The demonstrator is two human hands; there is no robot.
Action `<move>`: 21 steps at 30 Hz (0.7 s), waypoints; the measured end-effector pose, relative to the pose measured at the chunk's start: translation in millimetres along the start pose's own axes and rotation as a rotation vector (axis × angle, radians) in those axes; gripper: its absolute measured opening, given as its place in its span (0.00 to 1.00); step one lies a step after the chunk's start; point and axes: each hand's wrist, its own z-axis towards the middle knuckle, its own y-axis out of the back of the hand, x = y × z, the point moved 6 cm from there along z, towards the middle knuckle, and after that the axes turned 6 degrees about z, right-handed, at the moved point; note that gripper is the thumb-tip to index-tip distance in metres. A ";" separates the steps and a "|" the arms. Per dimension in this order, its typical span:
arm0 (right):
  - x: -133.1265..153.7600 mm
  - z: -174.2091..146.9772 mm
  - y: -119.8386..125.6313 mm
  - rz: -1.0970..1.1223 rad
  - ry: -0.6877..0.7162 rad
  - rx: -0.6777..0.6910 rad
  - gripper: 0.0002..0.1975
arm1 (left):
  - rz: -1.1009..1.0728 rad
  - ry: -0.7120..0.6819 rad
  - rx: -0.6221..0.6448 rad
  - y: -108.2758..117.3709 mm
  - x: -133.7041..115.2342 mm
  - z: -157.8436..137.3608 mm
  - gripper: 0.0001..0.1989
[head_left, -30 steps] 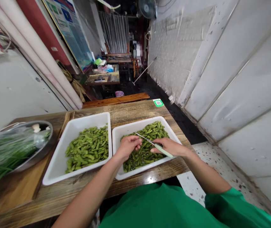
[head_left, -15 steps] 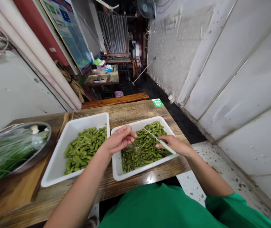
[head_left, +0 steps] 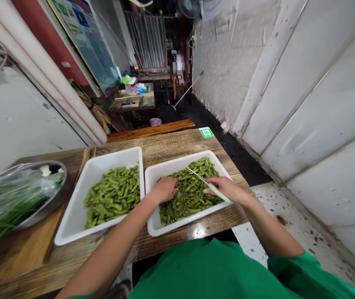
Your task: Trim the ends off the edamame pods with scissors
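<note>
My left hand reaches down into the right white tray, fingers curled together among wet green edamame pods. Its fingertips are partly hidden, so what they pinch cannot be made out. Over the right side of that tray, my right hand is closed around scissors with a pale green handle. Their thin metal blade points up and left over the pods. Beside it on the left stands another white tray, holding a heap of edamame pods.
A metal bowl with bagged long green stalks sits on a wooden board at the left. A green code sticker marks the wooden table's far corner. Beyond are a bench and a cluttered low table.
My left hand has lowered from above the right tray into its pods, its fingers turning downward. The right hand and scissors have stayed almost in place.
</note>
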 end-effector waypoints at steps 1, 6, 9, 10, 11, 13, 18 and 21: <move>0.2 0.4 -0.9 -0.002 0.003 0.001 0.20 | 0.031 -0.012 -0.002 -1.2 -2.7 0.7 0.08; 2.0 2.4 -4.8 -0.022 0.022 0.006 0.20 | 0.122 0.022 0.007 5.4 -10.2 7.9 0.10; 2.0 2.1 -3.8 -0.038 0.029 -0.011 0.20 | 0.109 0.099 0.075 6.0 -11.7 11.0 0.07; 1.9 1.7 -3.6 -0.043 0.031 -0.013 0.20 | 0.104 0.132 0.088 5.6 -11.9 11.5 0.07; 1.7 1.3 -3.4 -0.048 0.032 -0.015 0.20 | 0.102 0.170 0.093 5.0 -11.8 11.8 0.07; 1.0 0.4 -3.3 -0.062 0.029 -0.016 0.20 | 0.099 0.239 0.084 3.9 -10.2 11.8 0.08; 1.9 -0.8 -3.3 -0.096 0.022 -0.019 0.22 | -0.115 0.284 -0.002 5.6 -0.3 7.5 0.05; 5.3 -1.3 -3.3 -0.100 0.023 0.000 0.23 | -0.484 0.240 -0.068 10.9 0.5 -1.2 0.09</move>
